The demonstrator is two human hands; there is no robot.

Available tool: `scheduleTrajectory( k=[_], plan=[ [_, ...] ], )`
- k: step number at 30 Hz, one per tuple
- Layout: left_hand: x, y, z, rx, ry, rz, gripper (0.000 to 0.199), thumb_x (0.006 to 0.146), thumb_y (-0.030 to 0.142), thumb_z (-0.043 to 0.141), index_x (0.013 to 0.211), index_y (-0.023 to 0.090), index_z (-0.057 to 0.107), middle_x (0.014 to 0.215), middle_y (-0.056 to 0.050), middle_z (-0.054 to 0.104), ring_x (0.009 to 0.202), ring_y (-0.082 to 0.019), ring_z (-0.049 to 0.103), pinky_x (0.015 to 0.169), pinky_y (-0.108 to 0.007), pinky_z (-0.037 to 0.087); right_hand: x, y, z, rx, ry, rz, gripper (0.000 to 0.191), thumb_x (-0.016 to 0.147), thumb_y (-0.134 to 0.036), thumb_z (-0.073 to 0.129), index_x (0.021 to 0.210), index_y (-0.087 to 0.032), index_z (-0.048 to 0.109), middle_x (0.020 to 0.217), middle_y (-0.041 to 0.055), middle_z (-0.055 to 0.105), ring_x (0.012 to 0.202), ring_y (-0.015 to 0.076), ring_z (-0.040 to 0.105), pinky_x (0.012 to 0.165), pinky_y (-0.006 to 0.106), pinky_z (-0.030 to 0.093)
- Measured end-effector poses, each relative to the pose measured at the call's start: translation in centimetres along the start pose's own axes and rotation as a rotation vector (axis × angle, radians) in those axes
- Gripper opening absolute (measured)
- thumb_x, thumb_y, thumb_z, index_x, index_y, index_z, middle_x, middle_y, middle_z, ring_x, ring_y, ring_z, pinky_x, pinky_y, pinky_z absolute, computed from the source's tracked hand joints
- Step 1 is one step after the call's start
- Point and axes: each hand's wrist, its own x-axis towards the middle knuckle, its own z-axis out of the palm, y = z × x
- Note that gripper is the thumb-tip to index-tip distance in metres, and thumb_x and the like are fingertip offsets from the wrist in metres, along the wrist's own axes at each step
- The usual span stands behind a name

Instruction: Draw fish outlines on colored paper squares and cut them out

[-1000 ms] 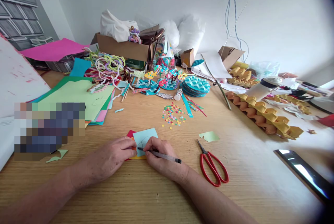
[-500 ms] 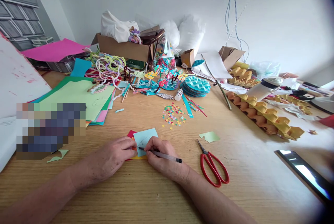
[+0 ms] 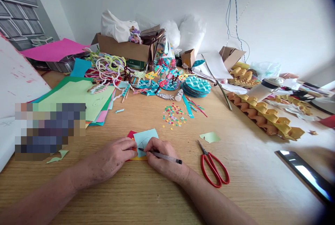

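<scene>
A small light blue paper [image 3: 146, 134] bearing a thin curved pen line lies on top of red and yellow paper pieces. My right hand [image 3: 163, 157] is closed around a pen [image 3: 167, 156], its tip on the blue paper. At the left edge of the stack, my left hand [image 3: 116, 157] has its fingers and thumb closed on the coloured paper, pinning it to the table. Red-handled scissors [image 3: 213, 165] rest to the right of my right hand, blades nearly closed. Just beyond their tips is a light green paper scrap [image 3: 210, 137].
Beyond my hands are scattered confetti dots [image 3: 174, 116] and a stack of blue wavy discs [image 3: 196, 87]. Coloured sheets [image 3: 75, 95] spread at left, near pipe cleaners [image 3: 110, 64]. On the right are a yellow egg tray [image 3: 264, 115] and a dark glossy phone-like object [image 3: 303, 172].
Almost nothing differs. Both hands stay on the paper stack, and the pen tip shows hardly any shift on the blue paper.
</scene>
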Motion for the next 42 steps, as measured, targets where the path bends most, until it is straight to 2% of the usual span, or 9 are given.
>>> scheduleTrajectory(
  k=[12,19,33,38,42],
  plan=[
    [0.2,0.2,-0.2,0.027,0.028,0.017,0.033,0.090,0.007,0.034,0.094,0.019,0.064,0.099,-0.005,0.062,0.090,-0.019,0.056,0.082,-0.030,0.046,0.0,0.2,0.0,0.021,0.020,-0.001,0.012,0.067,-0.008,0.049,0.068,-0.019,0.052,0.055,-0.0064,0.048,0.047,0.0075,0.039,0.046,0.019,0.029],
    [0.3,0.4,-0.4,0.009,0.034,0.009,0.033,0.090,0.009,0.033,0.094,0.020,0.064,0.099,-0.004,0.063,0.089,-0.019,0.056,0.081,-0.030,0.047,-0.1,0.0,-0.9,0.326,0.122,0.089,0.007,0.066,-0.017,0.044,0.071,-0.020,0.048,0.055,-0.0050,0.049,0.048,0.0093,0.041,0.045,0.020,0.031],
    [0.2,0.1,-0.1,0.017,0.051,0.007,0.038,0.086,0.000,0.035,0.098,0.023,0.064,0.101,-0.003,0.063,0.092,-0.019,0.056,0.083,-0.029,0.046,0.0,-0.3,-2.1,0.104,0.202,0.073,0.012,0.066,-0.011,0.044,0.073,-0.019,0.050,0.052,-0.0075,0.042,0.047,0.0081,0.036,0.045,0.019,0.026],
    [0.2,0.3,-0.1,0.019,0.036,0.000,0.039,0.086,-0.001,0.034,0.098,0.021,0.063,0.102,-0.004,0.062,0.093,-0.019,0.056,0.083,-0.029,0.046,-0.2,-0.1,-1.8,0.115,0.162,0.052,0.011,0.069,-0.012,0.044,0.075,-0.019,0.051,0.054,-0.0064,0.045,0.047,0.0089,0.039,0.045,0.019,0.029],
    [0.3,0.4,-0.2,0.023,0.024,-0.013,0.037,0.087,0.001,0.035,0.100,0.022,0.063,0.103,-0.004,0.061,0.095,-0.019,0.055,0.084,-0.029,0.045,-0.3,0.3,-1.4,0.016,0.143,0.007,0.011,0.071,-0.011,0.047,0.077,-0.019,0.053,0.054,-0.0061,0.047,0.048,0.0094,0.040,0.047,0.020,0.031]
  ],
)
